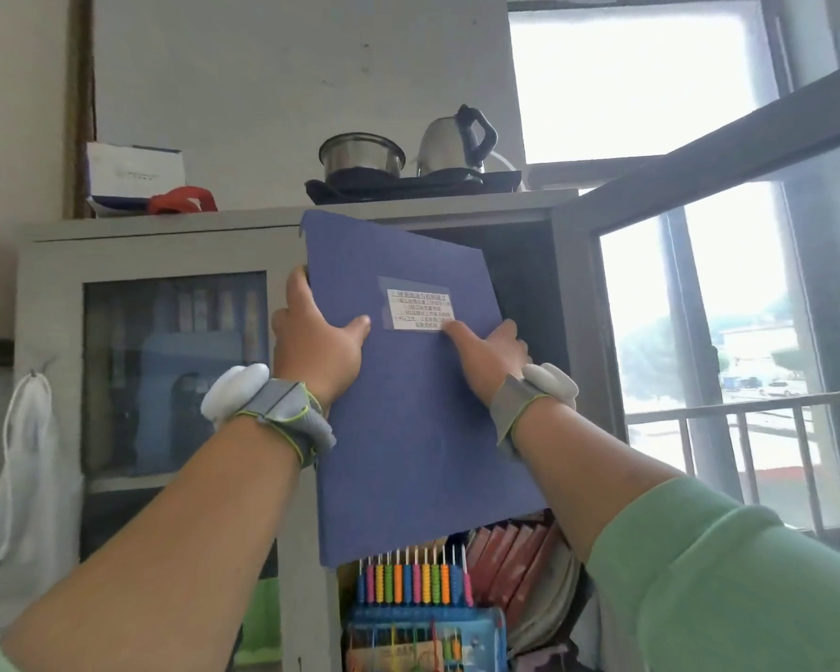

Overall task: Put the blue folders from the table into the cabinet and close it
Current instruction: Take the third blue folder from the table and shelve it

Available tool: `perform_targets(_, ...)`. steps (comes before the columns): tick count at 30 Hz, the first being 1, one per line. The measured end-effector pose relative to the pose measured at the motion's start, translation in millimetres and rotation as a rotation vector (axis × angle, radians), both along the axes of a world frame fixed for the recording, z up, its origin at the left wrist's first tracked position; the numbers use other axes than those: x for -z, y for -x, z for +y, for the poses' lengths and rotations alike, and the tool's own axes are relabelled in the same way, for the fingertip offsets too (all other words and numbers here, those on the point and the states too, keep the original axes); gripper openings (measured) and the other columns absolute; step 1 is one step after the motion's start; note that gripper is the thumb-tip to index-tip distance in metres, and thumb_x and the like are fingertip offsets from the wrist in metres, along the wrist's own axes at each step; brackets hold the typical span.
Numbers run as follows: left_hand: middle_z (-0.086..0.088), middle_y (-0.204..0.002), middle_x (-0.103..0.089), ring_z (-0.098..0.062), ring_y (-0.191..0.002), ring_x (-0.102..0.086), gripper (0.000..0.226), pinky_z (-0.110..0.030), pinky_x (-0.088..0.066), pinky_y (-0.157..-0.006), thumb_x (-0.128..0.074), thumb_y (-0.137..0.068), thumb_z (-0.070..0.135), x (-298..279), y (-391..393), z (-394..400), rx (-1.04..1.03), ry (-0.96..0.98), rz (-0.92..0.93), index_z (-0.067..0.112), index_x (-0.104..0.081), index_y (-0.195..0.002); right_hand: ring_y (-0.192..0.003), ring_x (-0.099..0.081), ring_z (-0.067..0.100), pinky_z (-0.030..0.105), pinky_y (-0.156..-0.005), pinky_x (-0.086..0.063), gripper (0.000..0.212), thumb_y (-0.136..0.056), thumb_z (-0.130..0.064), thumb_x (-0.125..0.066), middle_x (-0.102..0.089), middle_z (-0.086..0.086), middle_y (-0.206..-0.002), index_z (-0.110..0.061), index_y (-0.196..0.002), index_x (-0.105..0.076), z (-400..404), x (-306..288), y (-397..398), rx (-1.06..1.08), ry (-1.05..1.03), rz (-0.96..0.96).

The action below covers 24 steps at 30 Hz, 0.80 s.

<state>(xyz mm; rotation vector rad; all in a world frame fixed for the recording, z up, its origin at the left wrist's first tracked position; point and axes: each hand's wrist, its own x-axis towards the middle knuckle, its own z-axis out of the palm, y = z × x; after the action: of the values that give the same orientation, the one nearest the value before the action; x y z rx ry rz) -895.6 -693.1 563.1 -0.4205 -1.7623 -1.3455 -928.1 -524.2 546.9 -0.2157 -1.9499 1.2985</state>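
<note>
Blue folder [408, 405] — a flat, cloth-textured rectangular one w/ a white printed label near its upper middle — is raised upright in front of the grey metal cabinet [166, 235], tilted a bit so its top leans left. Both hands are clamped on it: left hand [318, 341] wraps the left edge, thumb across the front face and fingers curled behind; right hand [493, 349] grips the right edge, thumb pressed by the label. Each wrist carries a grey strap w/ a white pod.

Step in hand, as I read it: loading this folder into the upper right compartment, whose glass-paned door [699, 186] swings open to the right of the right hand. The folder's top corner sits just about level w/ the cabinet's top rim, so it isn't inside yet — it covers the opening.

Next move prob. calls for straightening the folder, then pushing it away from the hands into the dark upper shelf space beyond. Below the hands the lower shelf is crowded w/ a multicoloured bead abacus [413, 579] and red books [510, 555], so keep the folder's bottom edge clear of those. Door closing waits until all folders are in; the tabletop isn't in view, so can't tell how many remain.
</note>
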Motion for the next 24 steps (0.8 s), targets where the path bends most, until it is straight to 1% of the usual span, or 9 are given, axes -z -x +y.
perform_targets(3, -0.012, -0.134, -0.051, -0.031, -0.115, -0.057, 0.069, -0.045, -0.049, -0.1, -0.067, -0.082, 0.019, -5, 21, 10, 0.006, 0.016, 0.088, 0.023, -0.035, -0.142, -0.126, -0.041, 0.04, 0.051, -0.104, -0.034, 0.097, -0.07, -0.072, -0.048, -0.041, 0.017, -0.141, -0.011, -0.143, -0.027, 8, -5, 25, -0.009, -0.009, 0.052)
perform_targets(5, -0.013, -0.133, -0.05, -0.03, -0.117, -0.054, 0.07, -0.037, -0.047, -0.101, -0.066, -0.084, 0.017, -9, 41, 17, -0.01, 0.017, 0.145, 0.022, -0.033, -0.145, -0.131, -0.036, 0.04, 0.051, -0.109, -0.029, 0.098, -0.076, -0.07, -0.048, -0.035, 0.018, -0.147, -0.011, -0.148, -0.018, 16, -13, 49, 0.012, -0.029, 0.09)
perform_targets(9, -0.012, -0.135, -0.048, -0.026, -0.117, -0.047, 0.076, -0.019, -0.034, -0.09, -0.063, -0.086, 0.015, -11, 70, 37, -0.04, -0.008, 0.206, 0.024, -0.026, -0.151, -0.136, -0.029, 0.039, 0.049, -0.112, -0.021, 0.099, -0.078, -0.072, -0.042, -0.028, 0.017, -0.151, -0.015, -0.151, -0.008, 31, -27, 80, 0.059, -0.09, 0.085)
perform_targets(10, -0.011, -0.136, -0.047, -0.025, -0.117, -0.048, 0.077, -0.019, -0.033, -0.089, -0.063, -0.086, 0.013, -11, 78, 43, -0.032, -0.027, 0.204, 0.025, -0.024, -0.151, -0.136, -0.027, 0.039, 0.049, -0.112, -0.02, 0.098, -0.078, -0.073, -0.04, -0.026, 0.016, -0.152, -0.016, -0.151, -0.007, 34, -30, 88, 0.071, -0.109, 0.078)
perform_targets(14, -0.013, -0.137, -0.041, -0.031, -0.12, -0.053, 0.08, -0.033, -0.04, -0.102, -0.063, -0.087, 0.012, -8, 104, 74, -0.007, -0.09, 0.158, 0.028, -0.02, -0.153, -0.14, -0.019, 0.038, 0.05, -0.114, -0.014, 0.087, -0.082, -0.071, -0.03, -0.018, 0.014, -0.156, -0.021, -0.151, -0.009, 45, -37, 118, 0.126, -0.151, -0.008)
perform_targets(17, -0.011, -0.138, -0.037, -0.032, -0.122, -0.052, 0.079, -0.039, -0.041, -0.106, -0.06, -0.089, 0.011, -4, 125, 100, 0.002, -0.102, 0.119, 0.029, -0.018, -0.154, -0.137, -0.022, 0.042, 0.051, -0.114, -0.015, 0.072, -0.088, -0.058, -0.032, -0.017, 0.016, -0.153, -0.019, -0.147, -0.023, 48, -38, 136, 0.153, -0.147, -0.048)
perform_targets(19, -0.012, -0.138, -0.037, -0.034, -0.122, -0.051, 0.079, -0.04, -0.04, -0.105, -0.059, -0.09, 0.012, -5, 141, 118, -0.012, -0.107, 0.087, 0.029, -0.016, -0.154, -0.132, -0.029, 0.044, 0.05, -0.113, -0.019, 0.064, -0.09, -0.051, -0.035, -0.022, 0.019, -0.149, -0.019, -0.145, -0.029, 54, -39, 148, 0.156, -0.138, -0.047)
perform_targets(21, -0.013, -0.139, -0.036, -0.034, -0.124, -0.049, 0.078, -0.04, -0.038, -0.106, -0.057, -0.091, 0.013, -9, 155, 132, -0.035, -0.108, 0.045, 0.029, -0.013, -0.155, -0.129, -0.034, 0.043, 0.047, -0.111, -0.025, 0.06, -0.091, -0.047, -0.037, -0.031, 0.021, -0.145, -0.02, -0.143, -0.031, 60, -40, 156, 0.14, -0.174, -0.057)
perform_targets(24, -0.013, -0.141, -0.033, -0.034, -0.125, -0.046, 0.078, -0.038, -0.034, -0.11, -0.053, -0.092, 0.012, -12, 175, 150, -0.014, -0.047, 0.012, 0.028, -0.01, -0.156, -0.127, -0.042, 0.037, 0.041, -0.105, -0.034, 0.056, -0.093, -0.041, -0.042, -0.044, 0.019, -0.14, -0.014, -0.142, -0.035, 69, -44, 166, 0.025, -0.219, -0.025)
